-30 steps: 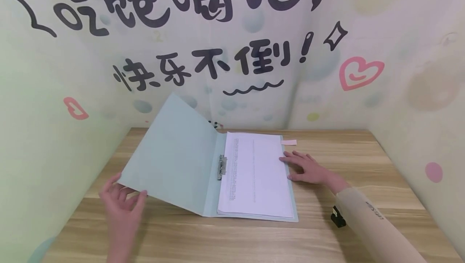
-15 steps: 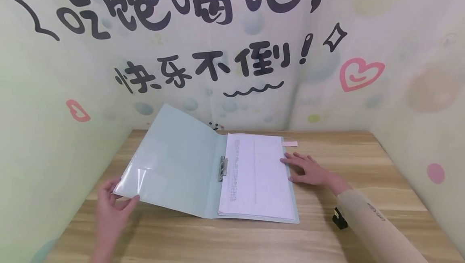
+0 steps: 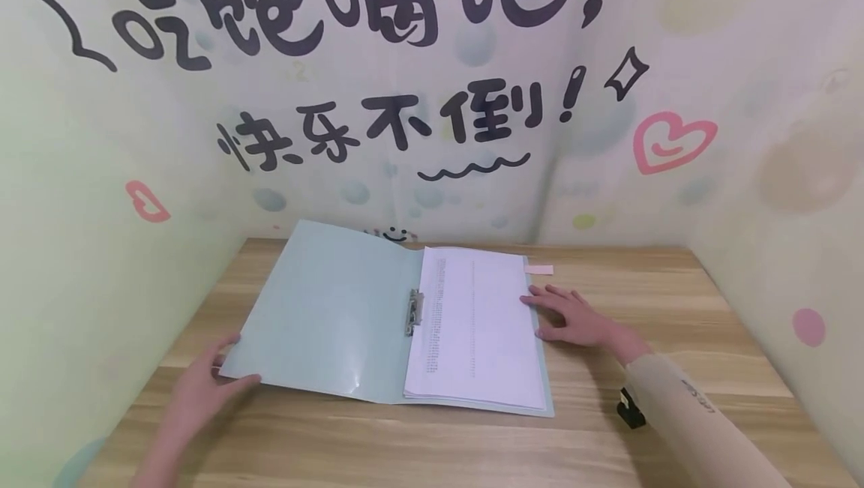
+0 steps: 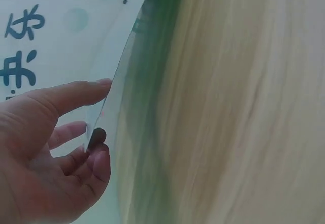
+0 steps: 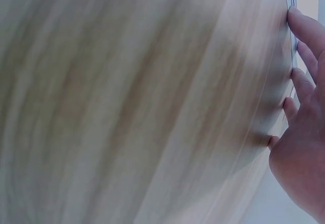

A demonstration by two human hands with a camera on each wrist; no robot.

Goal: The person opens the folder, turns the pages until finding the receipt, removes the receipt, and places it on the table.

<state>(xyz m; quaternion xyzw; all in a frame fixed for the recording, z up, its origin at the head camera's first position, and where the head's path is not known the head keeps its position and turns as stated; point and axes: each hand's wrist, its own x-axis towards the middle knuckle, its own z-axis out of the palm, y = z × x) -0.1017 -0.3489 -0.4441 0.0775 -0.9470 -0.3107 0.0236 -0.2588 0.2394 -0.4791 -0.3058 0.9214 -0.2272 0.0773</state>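
A pale blue folder (image 3: 317, 315) lies spread on the table in the head view. A stack of printed sheets (image 3: 499, 323) sits on its right side, beside a metal clip (image 3: 412, 312) near the spine. My left hand (image 3: 199, 383) holds the near-left corner of the front cover, which is raised slightly off the table. In the left wrist view, the thumb (image 4: 84, 92) and curled fingers (image 4: 94, 168) meet at that corner. My right hand (image 3: 574, 321) rests at the right edge of the folder and sheets, fingers spread; the right wrist view shows its fingertips along that edge.
A pink tab (image 3: 539, 270) sticks out past the folder's upper right edge. A small black object (image 3: 631, 409) lies beside the right sleeve (image 3: 682, 405). Behind the wooden table (image 3: 439, 450) stands a wall (image 3: 472, 196) with large dark lettering.
The front cover has swung down to the left, from steeply raised to nearly flat. My left hand has lowered with its corner. The right hand has stayed at the right edge.
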